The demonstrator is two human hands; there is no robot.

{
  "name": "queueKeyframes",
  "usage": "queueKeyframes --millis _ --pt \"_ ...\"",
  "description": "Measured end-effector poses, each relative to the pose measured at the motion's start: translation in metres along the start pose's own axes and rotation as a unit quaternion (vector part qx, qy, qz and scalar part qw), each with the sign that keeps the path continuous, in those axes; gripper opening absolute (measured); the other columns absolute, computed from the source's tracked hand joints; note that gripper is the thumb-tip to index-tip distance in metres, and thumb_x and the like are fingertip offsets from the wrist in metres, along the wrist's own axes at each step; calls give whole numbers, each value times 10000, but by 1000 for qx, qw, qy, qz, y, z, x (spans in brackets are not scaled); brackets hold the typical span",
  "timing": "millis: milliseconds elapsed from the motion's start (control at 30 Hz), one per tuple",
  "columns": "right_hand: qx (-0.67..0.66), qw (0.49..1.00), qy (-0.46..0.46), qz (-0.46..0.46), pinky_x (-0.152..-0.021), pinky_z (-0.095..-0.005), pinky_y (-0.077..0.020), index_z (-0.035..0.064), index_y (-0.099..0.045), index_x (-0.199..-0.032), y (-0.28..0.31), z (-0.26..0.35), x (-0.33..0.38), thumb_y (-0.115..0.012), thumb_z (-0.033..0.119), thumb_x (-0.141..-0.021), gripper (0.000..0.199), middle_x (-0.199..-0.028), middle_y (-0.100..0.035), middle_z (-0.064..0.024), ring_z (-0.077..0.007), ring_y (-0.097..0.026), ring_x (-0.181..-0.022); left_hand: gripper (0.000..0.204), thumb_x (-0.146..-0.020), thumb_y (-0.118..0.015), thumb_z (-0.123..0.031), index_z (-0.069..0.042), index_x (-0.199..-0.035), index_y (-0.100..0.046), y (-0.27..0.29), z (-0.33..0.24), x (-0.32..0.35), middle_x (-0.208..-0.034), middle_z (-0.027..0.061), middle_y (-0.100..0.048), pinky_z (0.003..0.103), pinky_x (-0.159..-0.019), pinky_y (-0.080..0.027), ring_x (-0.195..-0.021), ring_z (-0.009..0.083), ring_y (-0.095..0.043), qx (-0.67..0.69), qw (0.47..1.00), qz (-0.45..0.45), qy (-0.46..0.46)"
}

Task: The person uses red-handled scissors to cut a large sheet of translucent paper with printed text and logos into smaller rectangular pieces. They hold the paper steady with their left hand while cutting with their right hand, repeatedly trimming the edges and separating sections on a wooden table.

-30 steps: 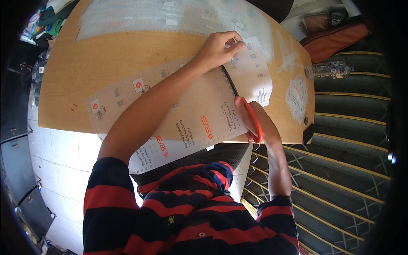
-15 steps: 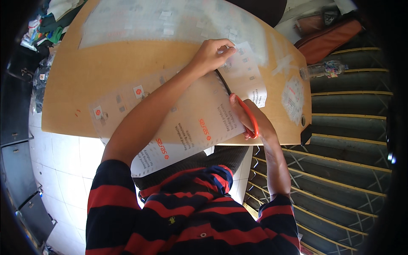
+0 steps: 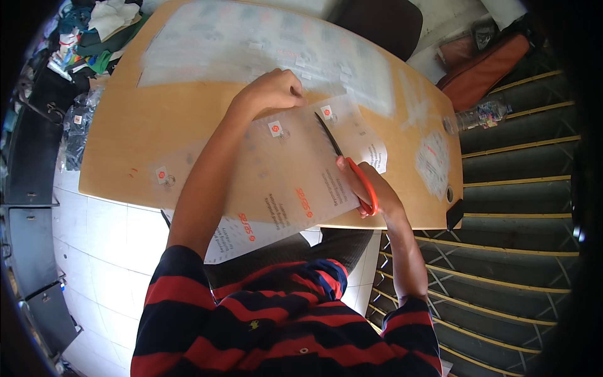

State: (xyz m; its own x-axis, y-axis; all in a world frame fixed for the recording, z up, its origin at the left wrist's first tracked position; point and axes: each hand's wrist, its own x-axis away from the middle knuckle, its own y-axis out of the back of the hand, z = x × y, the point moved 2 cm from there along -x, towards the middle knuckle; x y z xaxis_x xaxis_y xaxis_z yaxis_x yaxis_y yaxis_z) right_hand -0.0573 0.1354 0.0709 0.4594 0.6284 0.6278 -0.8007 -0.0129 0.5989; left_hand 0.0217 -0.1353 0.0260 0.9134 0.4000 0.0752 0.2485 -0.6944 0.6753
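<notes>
A translucent plastic sheet (image 3: 248,173) printed in orange and grey, with small white labels, lies across the near part of the table and hangs over its front edge. My right hand (image 3: 384,196) grips scissors (image 3: 370,185) with orange handles. Their dark blade points away from me over the sheet's right part; I cannot tell whether the second blade is beneath it. At the sheet's far edge, my left hand (image 3: 271,93) is closed, fingertips pinched on that edge. Printed plastic (image 3: 372,147) continues right of the blade.
More clear plastic sheets (image 3: 207,47) cover the far side of the wooden table (image 3: 119,138). A small plastic piece (image 3: 433,157) lies at the right. Beyond the edge are a plastic bottle (image 3: 480,118), a brown bag (image 3: 483,75) and a dark chair (image 3: 386,25).
My left hand has moved left, from the plastic right of the blade to the sheet's far edge. The scissors stay nearly where they were. The whole view has shifted slightly.
</notes>
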Motion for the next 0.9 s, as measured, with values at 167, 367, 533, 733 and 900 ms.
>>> queueKeyframes --millis 167,367,533,733,900 --pt "-35 999 24 -24 -334 -299 -415 2 -500 -594 -3 3 4 -367 848 -891 907 -405 -415 -40 -168 -489 -318 241 -800 -787 -218 5 -887 -758 -5 3 1 -840 117 -742 351 -735 -515 -782 208 -679 30 999 32 -31" --pt "-29 999 27 -8 -337 -263 -402 19 -529 -875 0 12 2 -292 865 -890 878 -455 -426 -13 -123 -480 -333 194 -846 -797 -182 -7 -919 -760 -2 -2 1 -829 79 -730 323 -751 -497 -779 159 -650 139 989 41 -29" --pt "-6 999 34 4 -342 -264 -415 17 -555 -722 4 9 -7 -280 844 -911 892 -430 -449 -26 -131 -509 -341 162 -852 -791 -152 -7 -919 -761 -4 2 0 -830 75 -729 305 -752 -489 -776 137 -641 171 983 44 -42" --pt "0 999 51 1 -353 -275 -417 23 -555 -666 4 10 -9 -270 832 -927 897 -432 -466 -32 -140 -521 -351 151 -836 -798 -140 -11 -909 -768 -1 1 2 -841 72 -738 312 -769 -496 -792 151 -654 172 984 36 -36" --pt "61 986 132 -81 -501 -338 -446 -10 -591 -728 4 6 -27 -250 836 -932 935 -539 -514 -76 -188 -562 -511 146 -829 -798 -132 -16 -914 -772 -3 5 0 -840 68 -739 311 -778 -502 -803 156 -661 200 979 32 -22"
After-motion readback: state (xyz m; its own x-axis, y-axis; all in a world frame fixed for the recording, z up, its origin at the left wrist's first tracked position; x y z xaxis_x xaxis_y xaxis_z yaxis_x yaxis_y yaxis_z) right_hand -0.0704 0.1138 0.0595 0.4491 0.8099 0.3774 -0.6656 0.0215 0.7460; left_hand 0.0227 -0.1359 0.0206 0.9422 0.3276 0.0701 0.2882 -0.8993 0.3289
